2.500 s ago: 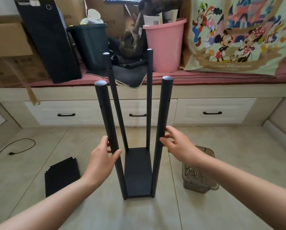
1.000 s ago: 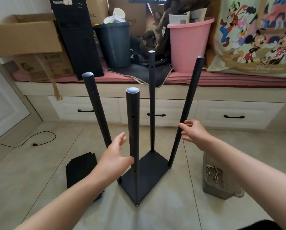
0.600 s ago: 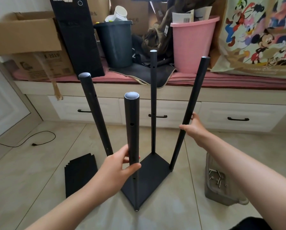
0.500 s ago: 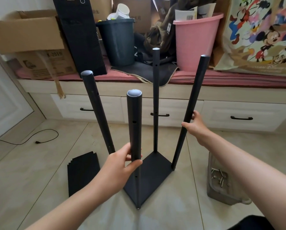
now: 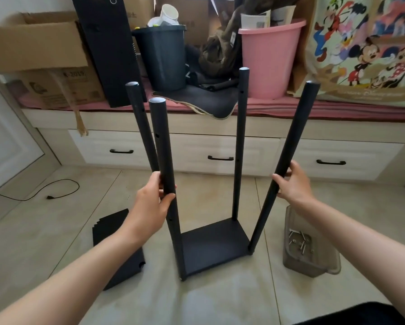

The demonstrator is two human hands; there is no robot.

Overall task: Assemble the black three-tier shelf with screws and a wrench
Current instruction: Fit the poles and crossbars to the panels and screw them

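Note:
The black shelf frame stands on the tiled floor: a bottom board with four upright black poles. My left hand grips the near-left pole about halfway up. My right hand grips the near-right pole, which leans outward to the right. The far-left pole and far-right pole stand free. A stack of loose black shelf boards lies on the floor left of the frame, partly behind my left forearm. A clear plastic tub with several screws sits at the right.
A low window-seat bench with drawers runs across the back, loaded with cardboard boxes, a dark bin, a pink bucket and a cartoon-print bag. A black cable lies on the floor at left.
The frame has been turned on the floor, so its board now faces me more squarely. Both hands went from loosely touching poles to gripping the near-left and near-right poles.

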